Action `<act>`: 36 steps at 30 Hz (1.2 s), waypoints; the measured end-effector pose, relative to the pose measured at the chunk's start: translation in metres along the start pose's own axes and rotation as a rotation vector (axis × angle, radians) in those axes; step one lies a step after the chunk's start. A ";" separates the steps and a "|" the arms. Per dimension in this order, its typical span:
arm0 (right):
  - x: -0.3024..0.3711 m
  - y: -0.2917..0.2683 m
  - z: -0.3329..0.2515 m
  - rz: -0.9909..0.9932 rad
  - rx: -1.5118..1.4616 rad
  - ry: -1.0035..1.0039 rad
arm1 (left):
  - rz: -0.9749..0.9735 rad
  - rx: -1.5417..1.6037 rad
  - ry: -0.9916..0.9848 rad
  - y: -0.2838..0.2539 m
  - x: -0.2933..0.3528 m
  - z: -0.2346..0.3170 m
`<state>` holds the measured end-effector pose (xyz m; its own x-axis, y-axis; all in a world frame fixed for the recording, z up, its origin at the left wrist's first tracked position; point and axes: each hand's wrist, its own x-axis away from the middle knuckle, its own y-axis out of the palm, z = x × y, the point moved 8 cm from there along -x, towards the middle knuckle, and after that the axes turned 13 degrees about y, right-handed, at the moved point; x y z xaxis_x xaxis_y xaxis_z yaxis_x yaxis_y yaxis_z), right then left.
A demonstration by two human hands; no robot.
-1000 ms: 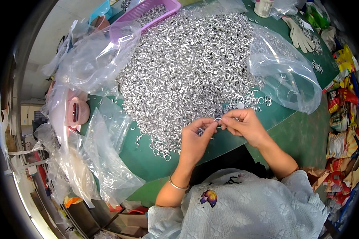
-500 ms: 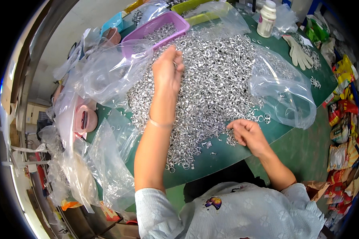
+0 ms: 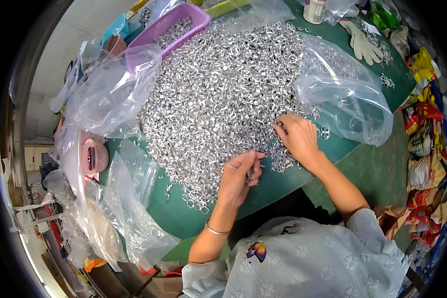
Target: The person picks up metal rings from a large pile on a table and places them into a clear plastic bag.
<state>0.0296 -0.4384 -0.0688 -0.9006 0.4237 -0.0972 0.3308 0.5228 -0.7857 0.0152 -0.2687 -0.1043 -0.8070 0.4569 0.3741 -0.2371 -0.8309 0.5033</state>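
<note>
A broad heap of small silvery metal ring-shaped pieces (image 3: 218, 94) covers much of the green table (image 3: 255, 198). At its near edge, my left hand (image 3: 238, 179) has its thumb and fingers closed together; a small metal piece seems to be in them, but its shape is hidden. My right hand (image 3: 300, 139) reaches onto the heap's near right side. Its thumb and index finger stand a little apart at the pieces, while the other fingers curl beneath. A small cluster of metal pieces (image 3: 282, 163) lies between my hands.
Clear plastic bags (image 3: 347, 107) flank the heap, with another bag (image 3: 116, 92) on the left. Behind stands a purple basket (image 3: 201, 17) with metal pieces inside. A white glove (image 3: 361, 44) and white bottle (image 3: 314, 11) lie far right. A pink container (image 3: 100, 158) sits left.
My left hand has come back from the heap's far side near the purple basket to its near edge. My right hand has moved slightly forward onto the heap. The view has shifted a little.
</note>
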 end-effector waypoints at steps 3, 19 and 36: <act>-0.003 -0.005 0.015 -0.102 -0.137 0.124 | 0.077 0.347 -0.150 0.003 0.006 -0.010; 0.038 0.009 0.009 -0.832 -1.486 0.564 | 0.086 0.376 -0.303 0.029 0.012 -0.031; 0.018 -0.026 -0.038 -0.635 -0.764 0.216 | -0.051 0.558 -0.158 0.034 -0.003 -0.042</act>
<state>0.0152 -0.4165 -0.0269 -0.9274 -0.0119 0.3738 -0.0312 0.9985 -0.0457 -0.0128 -0.3118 -0.1209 -0.7016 0.5692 0.4287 0.0819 -0.5332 0.8420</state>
